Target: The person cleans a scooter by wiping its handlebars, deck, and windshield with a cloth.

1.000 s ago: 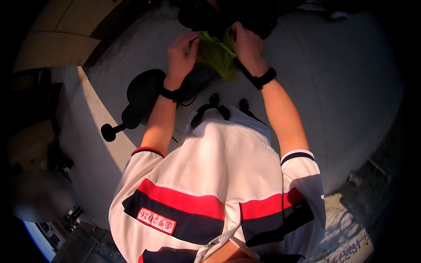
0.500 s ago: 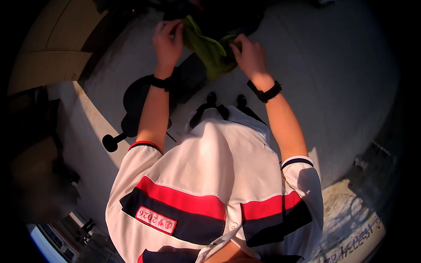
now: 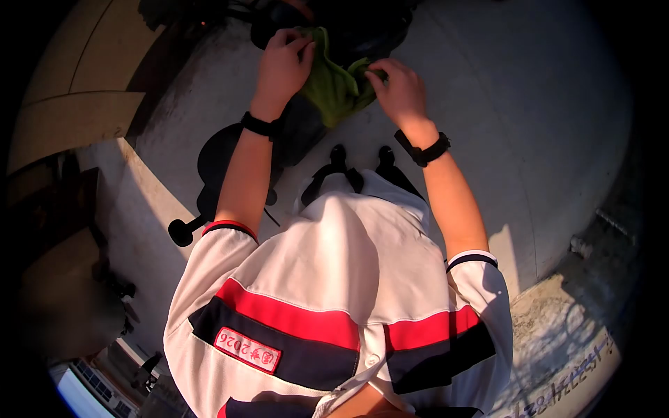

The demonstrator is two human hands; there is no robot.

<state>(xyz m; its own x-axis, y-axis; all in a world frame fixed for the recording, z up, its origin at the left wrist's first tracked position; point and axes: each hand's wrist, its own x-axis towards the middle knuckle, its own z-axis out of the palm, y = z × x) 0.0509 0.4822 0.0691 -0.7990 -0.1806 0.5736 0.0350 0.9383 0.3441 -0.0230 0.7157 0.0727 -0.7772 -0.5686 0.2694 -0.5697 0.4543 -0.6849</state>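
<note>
A green cloth (image 3: pixel 333 90) hangs in a sagging fold between my two hands, at the top middle of the head view. My left hand (image 3: pixel 284 64) pinches its upper left corner between thumb and fingers. On the other side, my right hand (image 3: pixel 398 87) is closed on the cloth's right edge. Black bands circle both wrists. Just beyond the cloth is a large dark object (image 3: pixel 369 31), too shadowed to make out.
A black vehicle-like shape with a rounded end (image 3: pixel 221 164) stands left of my feet (image 3: pixel 339 155) on the grey concrete floor (image 3: pixel 502 132). Tan panels (image 3: pixel 77 70) rise at the upper left. Rough ground with painted marks (image 3: pixel 557 376) lies at the lower right.
My left hand has shifted right, nearer my right hand, and the cloth between them is more bunched. My right hand stays almost in place, still gripping the cloth.
</note>
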